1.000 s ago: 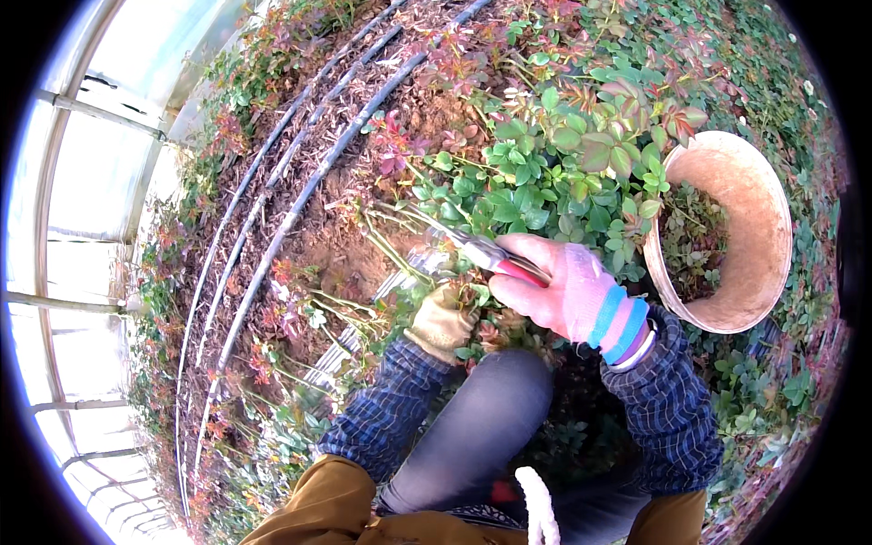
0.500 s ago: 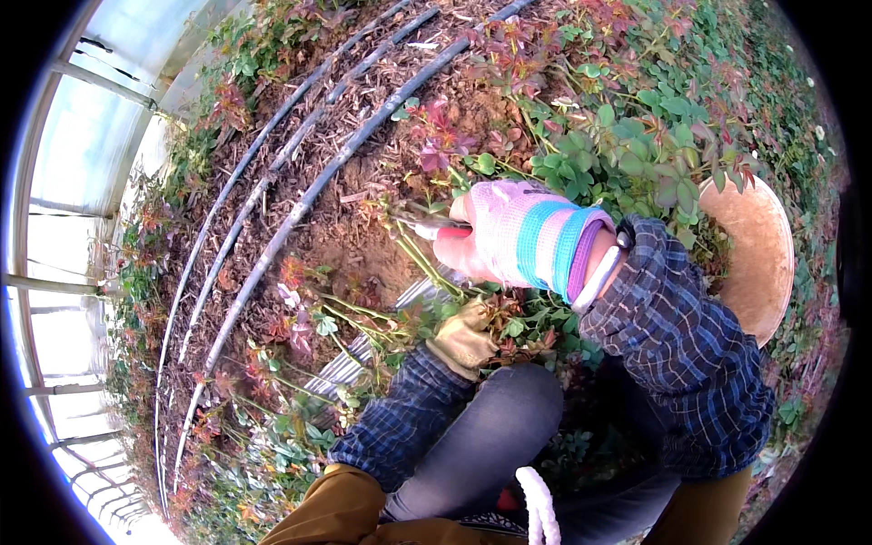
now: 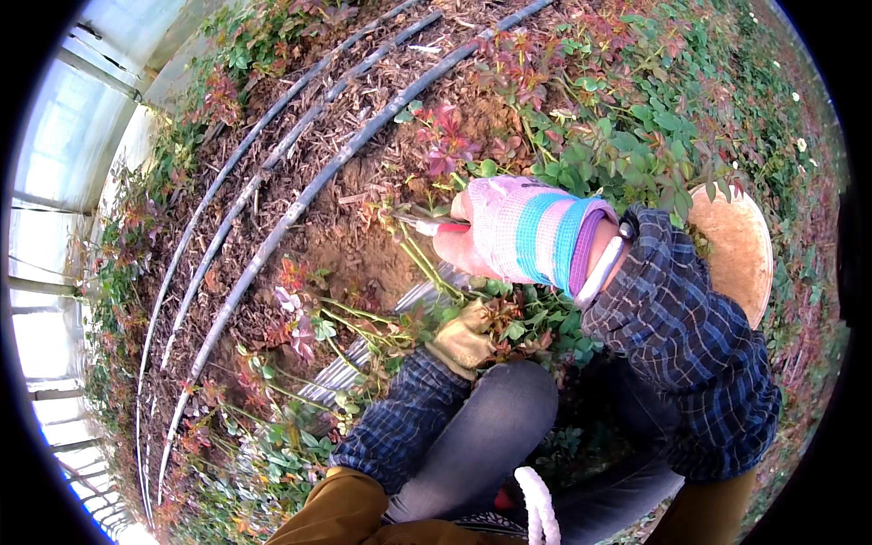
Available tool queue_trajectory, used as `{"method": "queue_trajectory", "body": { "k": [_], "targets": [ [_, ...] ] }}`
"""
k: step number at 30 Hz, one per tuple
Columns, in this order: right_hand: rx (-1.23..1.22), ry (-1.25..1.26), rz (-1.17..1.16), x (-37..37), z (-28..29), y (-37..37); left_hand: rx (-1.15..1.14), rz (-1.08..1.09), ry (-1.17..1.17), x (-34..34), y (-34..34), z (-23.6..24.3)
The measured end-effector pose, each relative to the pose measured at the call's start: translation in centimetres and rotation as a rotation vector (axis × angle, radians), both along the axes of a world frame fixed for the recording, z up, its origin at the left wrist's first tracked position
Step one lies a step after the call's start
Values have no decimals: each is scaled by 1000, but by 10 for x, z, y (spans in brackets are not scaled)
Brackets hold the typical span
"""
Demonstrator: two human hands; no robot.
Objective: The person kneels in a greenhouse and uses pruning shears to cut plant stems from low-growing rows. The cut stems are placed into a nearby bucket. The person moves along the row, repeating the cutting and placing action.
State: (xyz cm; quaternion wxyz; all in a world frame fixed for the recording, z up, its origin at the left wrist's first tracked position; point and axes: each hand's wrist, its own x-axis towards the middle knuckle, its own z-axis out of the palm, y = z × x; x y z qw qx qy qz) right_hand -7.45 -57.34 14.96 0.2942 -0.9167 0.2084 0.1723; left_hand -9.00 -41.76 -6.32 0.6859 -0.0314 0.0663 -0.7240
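Observation:
My right hand [image 3: 490,232], in a pink glove with a blue-striped cuff, is closed on red-handled pruning shears [image 3: 418,222], whose metal blades reach into the tops of pale green rose stems [image 3: 423,268]; the glove hides most of the tool. Below it, my left hand [image 3: 459,341], in a tan glove, is closed around the base of stems and leaves [image 3: 500,318] beside my bent knee. Ridged grey strips [image 3: 327,381] lie on the soil among the stems at the lower left of my hands.
Three irrigation hoses [image 3: 291,213] run along the mulched bed to the left. A dirty pale bucket [image 3: 740,254] stands at the right, partly hidden by my sleeve. Dense rose plants [image 3: 645,100] fill the upper right. A translucent greenhouse wall [image 3: 73,154] with a frame rises at the far left.
My right hand with the shears swung left and up over the stems, then stayed nearly still. My left hand moved slightly right and down. The view shifted, with the bucket now more covered.

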Motion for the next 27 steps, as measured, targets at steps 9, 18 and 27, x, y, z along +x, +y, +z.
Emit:
{"method": "queue_trajectory", "body": {
  "k": [9,18,27],
  "targets": [
    [-63,-200,-34,-13,-26,27,-19,18,40,6,4,1],
    [793,-423,-895,-89,-67,37,11,-30,-452,2,7,35],
    [-263,-277,-691,-106,-106,13,157,68,-1587,9,25,9]
  ]
}}
